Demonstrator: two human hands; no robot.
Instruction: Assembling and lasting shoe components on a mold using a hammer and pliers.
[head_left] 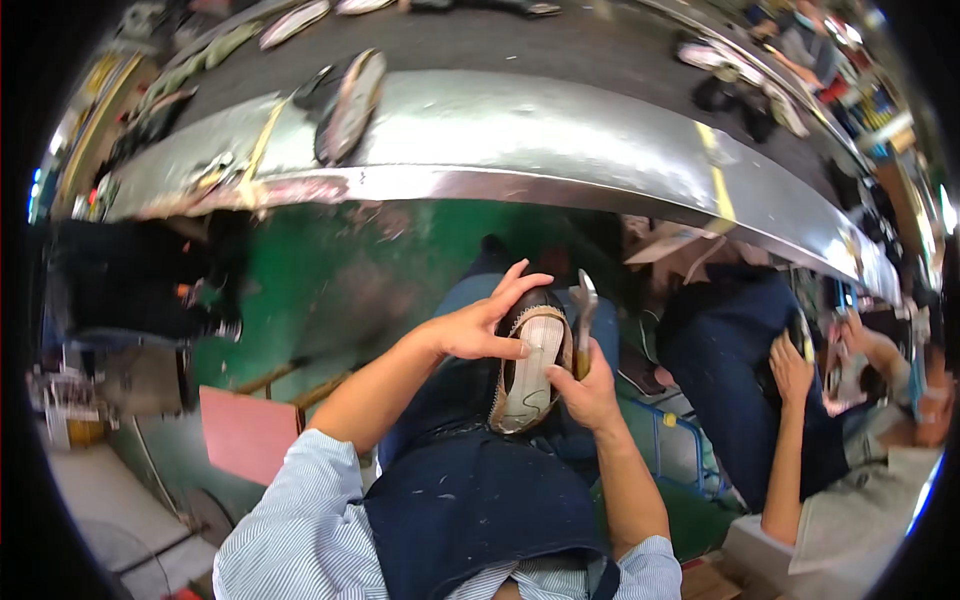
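Observation:
An unfinished shoe [541, 345] rests sole-up over my lap, dark outside, with a pale insole board and a ragged tan edge folded round it. My left hand [478, 328] grips it near the far end, thumb pressed on the insole and fingers reaching over the dark rim. In my right hand [590, 392] is a hand tool [584, 300] with a curved metal head and a yellowish handle, standing upright beside the shoe. Whether it is a hammer or pincers I cannot tell. My right thumb touches the shoe's right edge.
Ahead runs a metal-edged conveyor bench [480, 110], with another dark shoe [352, 108] on its edge and several shoes farther along. At right sits a co-worker, whose hand [791, 368] shows near a blue frame [680, 440]. A pink board [250, 435] stands at my left.

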